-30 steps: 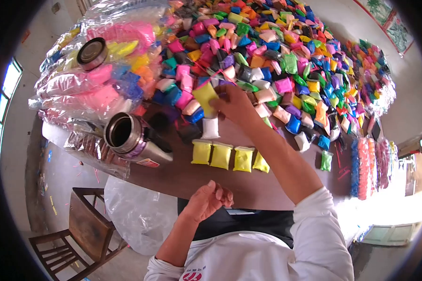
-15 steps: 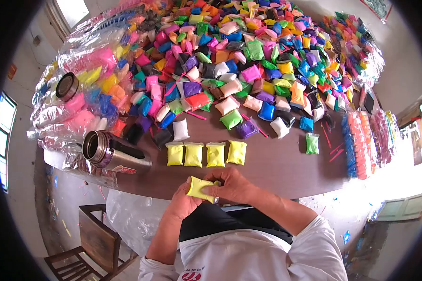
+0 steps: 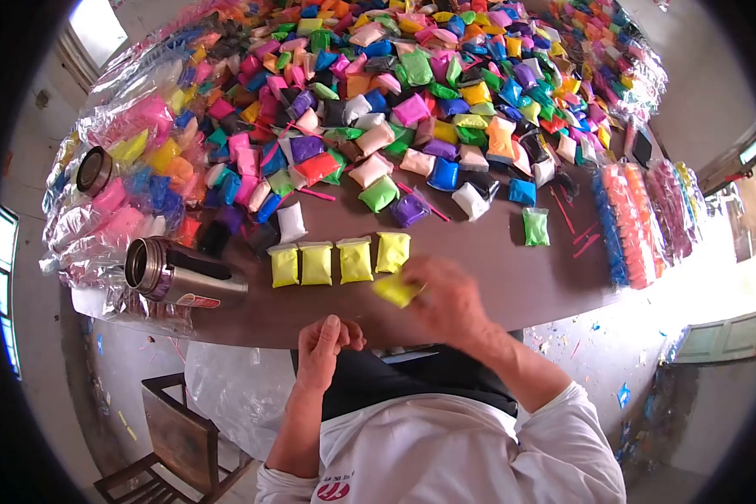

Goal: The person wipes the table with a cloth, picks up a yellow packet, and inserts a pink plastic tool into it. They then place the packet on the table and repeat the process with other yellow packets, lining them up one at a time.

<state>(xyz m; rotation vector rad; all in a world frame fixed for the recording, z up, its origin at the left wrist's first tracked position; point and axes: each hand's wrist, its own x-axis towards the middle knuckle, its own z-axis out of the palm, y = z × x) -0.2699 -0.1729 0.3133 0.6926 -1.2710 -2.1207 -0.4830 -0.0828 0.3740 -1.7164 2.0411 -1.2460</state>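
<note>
A small plastic packet with a soft-looking yellow filling (image 3: 397, 291) is pinched in my right hand (image 3: 449, 298), slightly blurred, above the front of the table. Just beyond it lies a row of several similar yellow packets (image 3: 317, 264), set side by side; the rightmost one (image 3: 392, 252) is closest to the held packet. My left hand (image 3: 328, 344) hovers by the table's front edge, its fingers curled in with the thumb on top, and no object shows in it.
A large heap of colourful packets (image 3: 412, 109) covers the back of the brown table (image 3: 512, 294). An uncapped steel flask (image 3: 185, 273) lies at the left; its lid (image 3: 94, 170) rests on plastic-wrapped packs. Stacked bagged strips (image 3: 626, 227) stand right. A wooden chair (image 3: 181, 437) is at lower left.
My right hand has carried the yellow packet forward and right, toward the row's right end. My left hand has let go of it and curled its fingers. The view has shifted slightly.
</note>
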